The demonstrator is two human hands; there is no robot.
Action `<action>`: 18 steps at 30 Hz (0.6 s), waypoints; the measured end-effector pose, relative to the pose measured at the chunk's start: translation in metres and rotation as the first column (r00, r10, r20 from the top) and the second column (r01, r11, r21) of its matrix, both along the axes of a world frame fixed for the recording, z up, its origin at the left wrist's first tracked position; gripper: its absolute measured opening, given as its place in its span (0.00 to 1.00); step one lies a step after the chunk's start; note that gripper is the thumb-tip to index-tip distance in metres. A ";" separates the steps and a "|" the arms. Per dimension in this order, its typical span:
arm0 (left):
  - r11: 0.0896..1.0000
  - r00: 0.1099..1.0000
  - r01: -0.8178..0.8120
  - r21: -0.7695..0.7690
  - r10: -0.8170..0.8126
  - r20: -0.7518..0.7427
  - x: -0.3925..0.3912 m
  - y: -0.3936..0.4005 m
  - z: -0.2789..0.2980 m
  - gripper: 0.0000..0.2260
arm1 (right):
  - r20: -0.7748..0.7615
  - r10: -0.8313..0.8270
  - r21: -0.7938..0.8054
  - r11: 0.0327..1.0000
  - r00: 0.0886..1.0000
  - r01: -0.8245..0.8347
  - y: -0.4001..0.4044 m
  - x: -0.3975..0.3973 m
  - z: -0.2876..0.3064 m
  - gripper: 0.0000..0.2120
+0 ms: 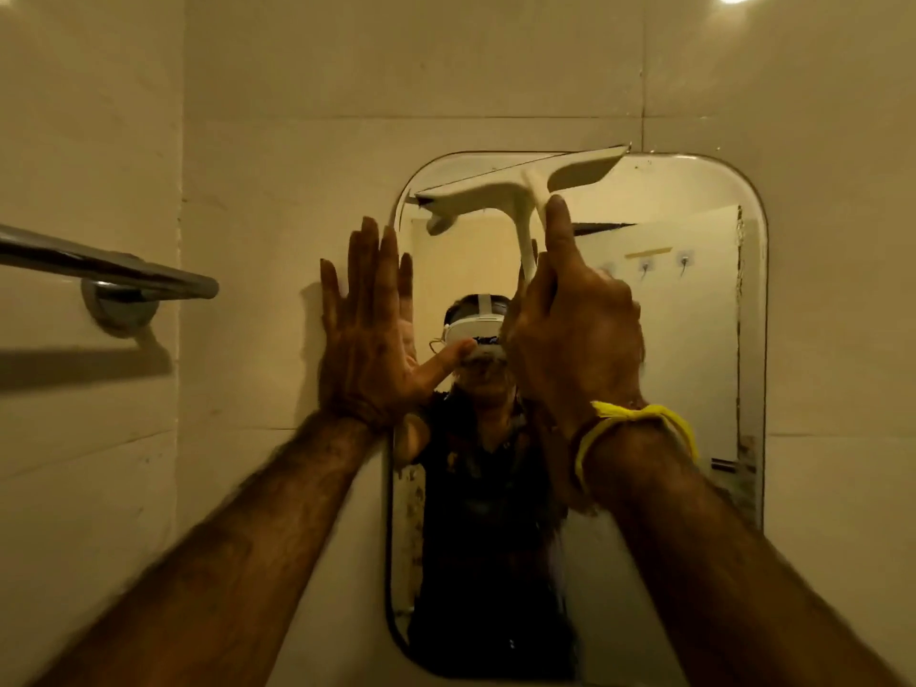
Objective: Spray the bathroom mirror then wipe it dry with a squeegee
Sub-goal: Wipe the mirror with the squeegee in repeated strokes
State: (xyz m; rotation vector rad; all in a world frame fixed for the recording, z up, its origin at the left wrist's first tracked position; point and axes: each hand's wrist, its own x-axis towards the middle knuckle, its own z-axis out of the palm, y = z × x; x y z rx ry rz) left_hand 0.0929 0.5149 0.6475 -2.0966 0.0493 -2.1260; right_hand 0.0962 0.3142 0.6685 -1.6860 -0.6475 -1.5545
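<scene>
A rounded rectangular mirror (694,339) hangs on the tiled wall straight ahead. My right hand (575,329) grips the handle of a white squeegee (500,190), thumb stretched up along the handle. Its blade lies tilted across the mirror's top left part, right end higher. My left hand (369,334) presses flat with straight fingers against the wall and the mirror's left edge. A yellow band circles my right wrist. No spray bottle is in view.
A chrome towel bar (109,270) juts from the left wall at hand height. Beige tiles (446,66) surround the mirror. The mirror reflects a person in dark clothing with a headset, and wall hooks behind.
</scene>
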 end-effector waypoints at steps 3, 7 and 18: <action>0.999 0.999 -0.021 0.032 0.022 -0.025 -0.002 -0.002 0.001 0.53 | -0.024 0.016 -0.042 0.999 1.000 -0.017 -0.001 -0.005 -0.036 0.29; 0.999 0.999 -0.015 0.044 0.016 -0.037 -0.003 -0.004 -0.002 0.51 | -0.048 -0.011 -0.084 0.996 0.999 0.007 -0.003 -0.007 -0.074 0.29; 0.994 0.997 -0.033 0.102 0.040 -0.062 -0.004 -0.006 -0.001 0.47 | -0.104 0.001 0.058 0.998 0.995 0.005 0.006 -0.016 -0.063 0.29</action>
